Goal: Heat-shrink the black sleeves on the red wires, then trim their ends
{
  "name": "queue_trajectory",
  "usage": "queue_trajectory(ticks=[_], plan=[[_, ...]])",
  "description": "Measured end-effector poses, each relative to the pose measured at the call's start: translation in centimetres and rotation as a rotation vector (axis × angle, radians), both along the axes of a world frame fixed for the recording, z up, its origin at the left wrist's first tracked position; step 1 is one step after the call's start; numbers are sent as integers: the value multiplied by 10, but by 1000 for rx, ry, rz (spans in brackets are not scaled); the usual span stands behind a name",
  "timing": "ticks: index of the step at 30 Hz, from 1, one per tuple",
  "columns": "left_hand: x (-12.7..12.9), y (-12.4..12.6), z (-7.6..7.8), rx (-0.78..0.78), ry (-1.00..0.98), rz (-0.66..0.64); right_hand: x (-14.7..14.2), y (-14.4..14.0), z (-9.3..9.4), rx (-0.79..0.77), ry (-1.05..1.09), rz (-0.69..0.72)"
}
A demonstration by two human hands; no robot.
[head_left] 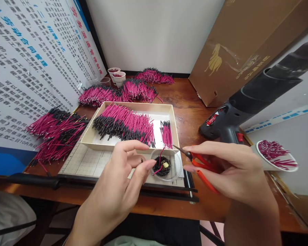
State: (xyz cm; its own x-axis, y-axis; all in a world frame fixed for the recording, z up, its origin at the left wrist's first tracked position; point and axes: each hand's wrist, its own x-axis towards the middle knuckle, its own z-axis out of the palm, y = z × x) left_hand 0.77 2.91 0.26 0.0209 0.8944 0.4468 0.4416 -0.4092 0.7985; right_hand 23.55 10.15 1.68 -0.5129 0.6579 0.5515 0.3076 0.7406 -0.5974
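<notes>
I see a short magenta wire with a black-sleeved end point(159, 160) standing up out of the small clear round plastic dish point(175, 169), its long axis running from the dish's dark clump of small black pieces point(161, 166) up and slightly right, towards the far edge of the worktop point(190, 112). It lies between my hands, nearer the left hand point(125, 171), whose thumb and forefinger are pinched at the wire's lower end by the dish rim. My right hand point(228, 167) is closed around orange-handled scissors point(202, 167), the dark tips pointing left, just above and to the right of the wire's top, apart from it. Behind the dish sits a shallow cream cardboard tray point(169, 111) holding rows of matching wires; loose heaps lie beyond and left. A black hot-air gun point(246, 99) rests to the right.
</notes>
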Motion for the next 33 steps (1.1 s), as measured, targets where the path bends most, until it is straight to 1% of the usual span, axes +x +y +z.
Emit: queue_trajectory(ticks=[3, 6, 9, 14, 16, 19, 23, 26, 33], plan=[[1, 3, 1, 19, 64, 62, 4, -2, 6, 17, -87, 27], [2, 5, 1, 84, 149, 72, 6, -3, 10, 14, -135, 39], [3, 7, 1, 109, 174, 15, 8, -4, 12, 1, -163, 37], [3, 7, 3, 52, 201, -82, 11, -5, 12, -22, -200, 62], [3, 8, 3, 59, 209, -104, 10, -6, 13, -40, -203, 83], [5, 11, 1, 117, 194, -81, 8, -7, 12, -53, -196, 87], [6, 13, -3, 174, 132, -35, 6, -7, 10, -14, -169, 34], [5, 13, -3, 209, 141, -50, 6, -7, 9, 18, -125, 30], [9, 15, -5, 243, 117, -88, 7, -8, 8, -17, -107, 78]])
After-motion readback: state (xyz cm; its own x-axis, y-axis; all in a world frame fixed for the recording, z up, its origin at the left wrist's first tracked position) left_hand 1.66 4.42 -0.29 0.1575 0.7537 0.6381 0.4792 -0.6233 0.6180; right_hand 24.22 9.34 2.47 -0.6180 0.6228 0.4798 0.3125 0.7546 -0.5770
